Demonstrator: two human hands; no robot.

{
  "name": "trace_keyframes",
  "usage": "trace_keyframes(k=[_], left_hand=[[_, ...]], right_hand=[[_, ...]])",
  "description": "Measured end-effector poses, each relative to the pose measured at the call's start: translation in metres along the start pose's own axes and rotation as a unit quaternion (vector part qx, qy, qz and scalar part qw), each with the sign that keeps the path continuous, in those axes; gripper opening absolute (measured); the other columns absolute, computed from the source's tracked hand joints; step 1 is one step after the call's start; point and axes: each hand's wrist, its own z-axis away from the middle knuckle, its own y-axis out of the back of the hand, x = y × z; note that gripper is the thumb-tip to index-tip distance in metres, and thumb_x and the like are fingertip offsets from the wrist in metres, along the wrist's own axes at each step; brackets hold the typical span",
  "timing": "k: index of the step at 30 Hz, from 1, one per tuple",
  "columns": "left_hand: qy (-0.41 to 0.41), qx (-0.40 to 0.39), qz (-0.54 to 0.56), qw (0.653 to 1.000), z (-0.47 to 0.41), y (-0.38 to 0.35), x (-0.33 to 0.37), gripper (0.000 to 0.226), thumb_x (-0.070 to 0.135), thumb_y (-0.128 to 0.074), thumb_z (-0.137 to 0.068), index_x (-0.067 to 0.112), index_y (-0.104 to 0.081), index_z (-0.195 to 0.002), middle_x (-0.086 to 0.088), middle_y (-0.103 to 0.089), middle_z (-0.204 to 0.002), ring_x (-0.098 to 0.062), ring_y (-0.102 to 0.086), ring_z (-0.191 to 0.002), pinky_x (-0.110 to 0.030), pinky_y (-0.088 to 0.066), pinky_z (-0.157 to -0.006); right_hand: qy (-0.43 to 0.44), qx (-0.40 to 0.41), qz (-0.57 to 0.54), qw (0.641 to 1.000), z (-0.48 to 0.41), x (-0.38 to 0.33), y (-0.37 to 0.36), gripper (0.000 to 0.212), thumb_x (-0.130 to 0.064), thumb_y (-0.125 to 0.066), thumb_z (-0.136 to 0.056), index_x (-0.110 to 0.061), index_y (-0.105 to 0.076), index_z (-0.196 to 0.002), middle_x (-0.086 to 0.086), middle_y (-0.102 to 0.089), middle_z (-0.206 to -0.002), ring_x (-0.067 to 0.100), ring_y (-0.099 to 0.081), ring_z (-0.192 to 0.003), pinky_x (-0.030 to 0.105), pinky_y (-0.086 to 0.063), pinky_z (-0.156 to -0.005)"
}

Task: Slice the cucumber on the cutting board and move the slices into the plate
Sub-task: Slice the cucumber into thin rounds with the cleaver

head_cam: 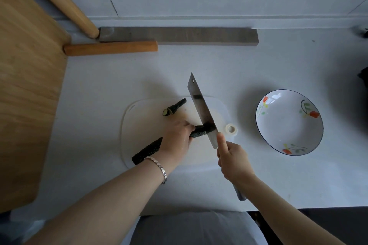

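Note:
A dark green cucumber [148, 150] lies slantwise across the white cutting board [139, 117]. My left hand [177, 137] presses it down near its right end. My right hand [233, 160] grips the handle of a cleaver [201, 109], forefinger along the blade's spine. The blade rests on the cucumber's right tip. A cut-off stem end [175, 107] with one thin slice beside it lies on the board's far part. The white plate with painted flowers [288, 123] stands empty to the right of the board.
A small roll of white tape [231, 128] sits by the board's right edge. Two wooden rolling pins [110, 48] and a grey bar [179, 36] lie along the back wall. A large wooden board [25, 85] fills the left side. The counter's front edge runs just below my arms.

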Motion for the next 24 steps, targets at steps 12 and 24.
trace_keyframes(k=[12,24], left_hand=[[0.005,0.01,0.006,1.0,0.003,-0.001,-0.001,0.021,0.001,-0.059,-0.081,0.003,-0.063,-0.102,-0.013,-0.061,-0.1,-0.029,-0.05,-0.1,-0.037,-0.045,-0.078],[0.023,-0.023,-0.007,0.999,0.0,0.0,0.001,0.028,0.008,-0.058,-0.085,0.006,-0.06,-0.113,-0.011,-0.058,-0.112,-0.027,-0.051,-0.108,-0.036,-0.044,-0.09]], right_hand=[[-0.057,-0.017,-0.119,0.991,-0.005,0.0,-0.005,0.057,-0.057,-0.033,-0.093,-0.012,-0.037,-0.059,-0.002,-0.034,-0.044,0.013,-0.028,-0.035,0.021,-0.028,-0.041],[-0.004,-0.006,-0.039,0.999,0.001,-0.007,0.003,0.059,-0.059,-0.033,-0.091,-0.011,-0.039,-0.059,0.003,-0.042,-0.048,0.019,-0.037,-0.045,0.03,-0.033,-0.054]])
